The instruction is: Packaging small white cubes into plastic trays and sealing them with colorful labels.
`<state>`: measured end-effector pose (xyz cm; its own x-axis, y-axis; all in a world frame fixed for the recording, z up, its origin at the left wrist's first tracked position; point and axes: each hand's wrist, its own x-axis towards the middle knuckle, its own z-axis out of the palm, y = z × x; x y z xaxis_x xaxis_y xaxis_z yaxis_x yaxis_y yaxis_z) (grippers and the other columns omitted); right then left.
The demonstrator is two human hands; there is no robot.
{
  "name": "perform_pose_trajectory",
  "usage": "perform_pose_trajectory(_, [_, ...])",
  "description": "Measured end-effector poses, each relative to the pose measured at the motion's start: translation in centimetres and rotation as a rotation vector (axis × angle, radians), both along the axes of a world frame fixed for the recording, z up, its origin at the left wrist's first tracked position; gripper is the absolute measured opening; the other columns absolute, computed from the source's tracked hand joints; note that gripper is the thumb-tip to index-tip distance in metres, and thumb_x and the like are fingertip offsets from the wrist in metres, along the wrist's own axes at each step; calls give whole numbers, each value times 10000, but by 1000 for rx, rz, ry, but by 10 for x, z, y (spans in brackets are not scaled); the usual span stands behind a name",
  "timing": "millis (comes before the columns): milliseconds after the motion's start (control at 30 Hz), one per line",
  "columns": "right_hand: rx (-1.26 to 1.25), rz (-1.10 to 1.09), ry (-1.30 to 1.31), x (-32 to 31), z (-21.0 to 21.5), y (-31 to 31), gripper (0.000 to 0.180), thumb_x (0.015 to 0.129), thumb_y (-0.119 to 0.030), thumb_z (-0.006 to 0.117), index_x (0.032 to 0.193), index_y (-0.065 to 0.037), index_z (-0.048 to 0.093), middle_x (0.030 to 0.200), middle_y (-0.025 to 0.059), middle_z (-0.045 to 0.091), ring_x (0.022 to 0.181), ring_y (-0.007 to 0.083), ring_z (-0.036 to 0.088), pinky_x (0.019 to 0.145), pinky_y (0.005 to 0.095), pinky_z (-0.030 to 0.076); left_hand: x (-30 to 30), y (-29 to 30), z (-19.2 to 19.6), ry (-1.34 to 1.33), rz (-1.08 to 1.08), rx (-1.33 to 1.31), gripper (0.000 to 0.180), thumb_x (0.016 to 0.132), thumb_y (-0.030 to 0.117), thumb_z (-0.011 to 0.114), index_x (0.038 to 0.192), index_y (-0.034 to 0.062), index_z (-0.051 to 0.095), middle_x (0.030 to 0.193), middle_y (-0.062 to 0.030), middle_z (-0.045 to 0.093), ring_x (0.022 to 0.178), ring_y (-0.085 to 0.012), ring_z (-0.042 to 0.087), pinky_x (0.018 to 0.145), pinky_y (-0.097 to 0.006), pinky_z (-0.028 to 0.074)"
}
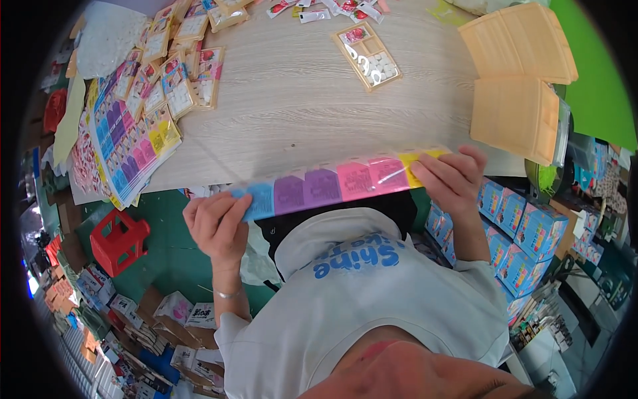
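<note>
A long printed strip of joined labels [323,187], blue, purple, pink and yellow along its length, is stretched level at the table's near edge. My left hand [219,227] pinches its blue end between thumb and fingers. At the yellow end, my right hand [452,179] grips the strip, fingers bent over it. Beyond it on the table lies one shallow tan plastic tray [367,56], holding white pieces and a small red-and-white sachet. To the left sit more printed label sheets [129,149], in the same colours, partly under a pile of filled tray packs [178,86].
Stacked tan trays [515,116] stand at the table's right edge. Loose sachets [345,10] lie at the far side. A clear bag of white pieces [109,43] rests at the far left. Below are a red stool [119,243] and blue boxes [525,229].
</note>
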<state>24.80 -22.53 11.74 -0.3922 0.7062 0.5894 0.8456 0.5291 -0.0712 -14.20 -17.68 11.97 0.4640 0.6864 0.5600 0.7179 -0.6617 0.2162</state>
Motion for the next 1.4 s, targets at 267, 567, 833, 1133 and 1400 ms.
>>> perform_pose_trajectory(267, [-59, -134, 959, -31, 41, 67, 431, 951, -114, 620, 1376, -63, 572, 1357, 173, 556, 1179, 297, 563, 1064, 445, 390, 32, -8, 68, -367, 399, 451, 276, 736, -123, 752, 962, 35, 763, 863, -47, 614, 720, -189, 574, 599, -323, 452])
perform_pose_trajectory(567, [-1330, 222, 1301, -28, -45, 25, 430, 977, 27, 562, 1405, 3, 526, 1187, 61, 685, 1060, 122, 657, 924, 291, 528, 110, -17, -1, -204, -540, -574, 541, 743, 277, 851, 1213, 67, 686, 1103, -100, 650, 938, -280, 653, 809, -390, 539])
perform_pose_trajectory(833, [-899, -181, 414, 54, -63, 79, 358, 951, -30, 635, 1308, 0, 617, 1111, 89, 689, 1052, 207, 649, 921, 345, 519, 107, 29, -93, 227, 88, -264, 951, 759, 626, 760, 1493, 94, 474, 1446, -219, 476, 1296, -417, 452, 1002, -543, 411])
perform_pose_trajectory(1133, [-383, -779, 175, 12, -90, -13, 824, 815, -406, 818, 1401, 55, 468, 1276, 257, 537, 1194, 414, 517, 1015, 515, 424, 98, 84, -83, 231, 427, -402, 750, 721, 619, 812, 1202, 61, 672, 1149, -143, 665, 1070, -325, 620, 887, -489, 480])
perform_pose_trajectory(1400, [-722, -1090, 336, 18, -85, -20, 1033, 690, -537, 873, 1434, 23, 426, 1285, 243, 511, 1184, 399, 557, 942, 487, 499, 119, 62, -98, 195, 365, -479, 671, 699, 516, 878, 1116, 36, 666, 1079, -114, 671, 1005, -308, 614, 877, -475, 458])
